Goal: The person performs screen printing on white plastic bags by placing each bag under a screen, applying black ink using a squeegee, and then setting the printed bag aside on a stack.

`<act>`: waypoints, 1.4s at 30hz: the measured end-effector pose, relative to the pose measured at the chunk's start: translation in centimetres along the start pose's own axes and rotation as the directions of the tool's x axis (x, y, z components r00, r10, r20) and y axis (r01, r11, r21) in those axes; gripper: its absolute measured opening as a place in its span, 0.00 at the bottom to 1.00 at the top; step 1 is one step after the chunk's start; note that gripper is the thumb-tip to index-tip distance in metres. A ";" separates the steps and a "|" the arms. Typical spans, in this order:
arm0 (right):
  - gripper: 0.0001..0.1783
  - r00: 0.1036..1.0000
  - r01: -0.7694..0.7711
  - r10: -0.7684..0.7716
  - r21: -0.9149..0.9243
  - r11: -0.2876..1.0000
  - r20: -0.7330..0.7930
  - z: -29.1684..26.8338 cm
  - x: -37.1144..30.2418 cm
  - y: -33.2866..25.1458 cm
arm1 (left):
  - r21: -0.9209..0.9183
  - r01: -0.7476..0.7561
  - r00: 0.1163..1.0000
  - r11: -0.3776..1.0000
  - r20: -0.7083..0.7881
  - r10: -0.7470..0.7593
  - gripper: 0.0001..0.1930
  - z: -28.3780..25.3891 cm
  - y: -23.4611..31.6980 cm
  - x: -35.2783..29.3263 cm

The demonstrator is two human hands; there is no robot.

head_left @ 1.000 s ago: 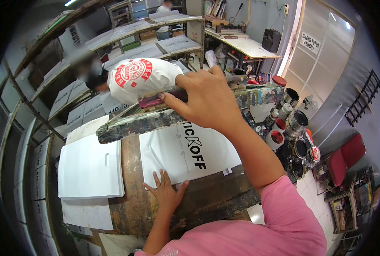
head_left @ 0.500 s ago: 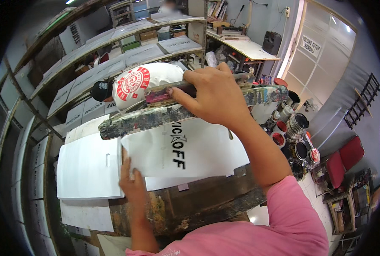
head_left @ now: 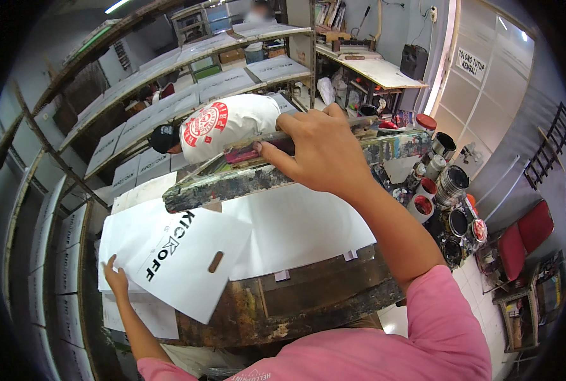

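My left hand point(head_left: 116, 274) pinches the edge of a white die-cut plastic bag point(head_left: 197, 254) with black printed lettering. The bag tilts over a stack of plain white bags point(head_left: 121, 232), its oval handle hole toward me. My right hand point(head_left: 324, 152) is closed round a squeegee point(head_left: 257, 150) with pinkish-red ink on it, at the raised, paint-crusted printing frame point(head_left: 232, 184). My right fingertips are partly hidden behind the squeegee. Below the frame a plain white sheet point(head_left: 302, 228) lies on the stained work table point(head_left: 321, 286), by small pale tabs.
Ink cans and tubs point(head_left: 451, 184) crowd the right of the table. A person in a white shirt point(head_left: 232, 124) bends beside the drying racks point(head_left: 257, 82), which hold printed bags. At right are a red chair point(head_left: 518, 244) and a door point(head_left: 486, 82).
My left hand has moved left and toward me, drawing the printed bag off the printing spot onto the stack and turning it. The plain white sheet below is uncovered. My right hand still holds on.
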State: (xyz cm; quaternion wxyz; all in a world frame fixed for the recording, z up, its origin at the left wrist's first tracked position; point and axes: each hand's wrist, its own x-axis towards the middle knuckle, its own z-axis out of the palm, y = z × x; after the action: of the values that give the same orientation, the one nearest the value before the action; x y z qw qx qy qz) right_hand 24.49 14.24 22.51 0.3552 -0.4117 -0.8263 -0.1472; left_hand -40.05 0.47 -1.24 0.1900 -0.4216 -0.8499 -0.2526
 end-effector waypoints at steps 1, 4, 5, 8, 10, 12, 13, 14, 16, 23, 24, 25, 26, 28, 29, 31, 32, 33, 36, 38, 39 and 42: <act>0.29 1.000 0.001 -0.001 0.001 1.000 -0.011 -0.1 0.1 0.0 | 0.231 0.039 0.994 0.972 -0.106 -0.015 0.24 0.0 -0.5 0.6; 0.31 0.999 -0.031 0.030 -0.050 0.998 -0.012 -0.1 -0.7 0.3 | -0.620 -0.111 0.981 0.777 0.057 0.186 0.24 -3.3 15.0 -3.4; 0.31 0.999 -0.031 0.031 -0.038 0.999 -0.011 0.0 -0.9 -0.4 | -0.737 0.115 0.903 0.666 0.358 0.240 0.26 -6.0 19.5 -6.6; 0.34 0.998 -0.015 0.020 -0.073 0.997 0.067 1.0 -4.8 -1.2 | -0.908 0.417 0.674 0.030 0.332 0.660 0.57 -10.4 30.1 -17.2; 0.33 0.971 0.083 -0.072 -0.039 0.996 0.230 2.0 -8.8 -1.6 | -0.646 0.625 0.745 -0.437 0.328 0.581 0.52 -9.3 30.9 -21.4; 0.28 0.833 0.174 -0.210 0.118 0.978 0.513 3.3 -11.7 -0.2 | -0.247 0.756 0.593 -0.606 0.650 0.475 0.51 -12.5 31.2 -24.3; 0.26 0.704 0.154 -0.259 0.215 0.965 0.661 4.1 -13.1 0.7 | -0.273 0.804 0.541 -0.528 0.704 0.460 0.52 -10.9 30.0 -25.9; 0.24 0.695 0.054 -0.228 0.266 0.962 0.682 5.5 -15.2 1.4 | -0.280 0.853 0.477 -0.441 0.761 0.439 0.53 -7.7 28.4 -28.1; 0.22 0.681 -0.135 -0.176 0.358 0.924 0.711 9.8 -18.3 2.9 | -0.250 0.905 0.379 -0.344 0.840 0.388 0.55 -5.3 26.7 -30.6; 0.22 0.903 0.006 -0.092 0.204 0.979 0.419 27.2 -11.3 11.3 | -0.154 0.930 0.225 -0.335 0.956 0.186 0.57 -3.2 27.3 -32.8; 0.21 0.905 -0.010 -0.074 0.193 0.981 0.420 29.4 -9.4 11.8 | -0.156 0.931 0.224 -0.330 0.958 0.181 0.57 -3.2 27.0 -32.8; 0.21 0.917 0.033 -0.098 0.170 0.985 0.386 31.5 -8.3 13.3 | -0.150 0.938 0.216 -0.314 0.958 0.189 0.57 -3.1 26.9 -32.8; 0.20 0.927 0.074 -0.122 0.145 0.987 0.356 33.5 -7.4 14.6 | -0.141 0.944 0.205 -0.298 0.959 0.197 0.57 -2.9 26.8 -32.5; 0.16 0.920 0.080 -0.099 0.065 0.995 0.379 36.1 -5.8 15.9 | -0.153 0.955 0.209 -0.256 0.955 0.209 0.58 -3.3 27.1 -32.0; 0.16 0.920 0.072 -0.092 0.066 0.995 0.380 37.2 -5.4 16.4 | -0.168 0.958 0.217 -0.233 0.955 0.205 0.58 -3.6 27.4 -31.7; 0.17 0.924 0.062 -0.078 0.055 0.997 0.375 37.8 -5.4 15.6 | -0.179 0.958 0.220 -0.224 0.959 0.176 0.59 -3.7 27.3 -31.9; 0.19 0.927 0.062 -0.073 0.043 0.997 0.367 37.6 -5.3 14.4 | -0.178 0.954 0.218 -0.239 0.964 0.149 0.59 -3.8 27.1 -32.3; 0.23 0.935 0.081 -0.089 0.036 0.996 0.343 37.4 -6.0 13.7 | -0.175 0.952 0.214 -0.251 0.968 0.134 0.59 -3.8 27.2 -32.6; 0.23 0.926 0.079 -0.085 0.032 0.996 0.367 34.9 -8.8 11.7 | -0.157 0.948 0.208 -0.276 0.964 0.167 0.59 -3.2 26.7 -32.9; 0.21 0.925 0.048 -0.069 0.063 0.997 0.375 32.3 -11.8 9.9 | -0.164 0.950 0.216 -0.266 0.960 0.177 0.58 -2.8 26.4 -33.1; 0.21 0.929 0.034 -0.063 0.085 0.996 0.366 30.6 -13.4 8.9 | -0.173 0.951 0.226 -0.255 0.954 0.195 0.58 -2.8 26.6 -32.8; 0.22 0.931 0.038 -0.080 0.125 0.991 0.355 25.8 -17.5 5.8 | -0.184 0.943 0.244 -0.276 0.949 0.200 0.57 -2.6 26.6 -32.8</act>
State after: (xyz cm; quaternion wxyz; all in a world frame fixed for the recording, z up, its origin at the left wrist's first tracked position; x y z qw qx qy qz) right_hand 24.11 21.58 -8.33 0.2169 -0.3853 -0.8964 -0.0319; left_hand 0.66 -7.68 -9.58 -0.6767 -0.0385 -0.4576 -0.5755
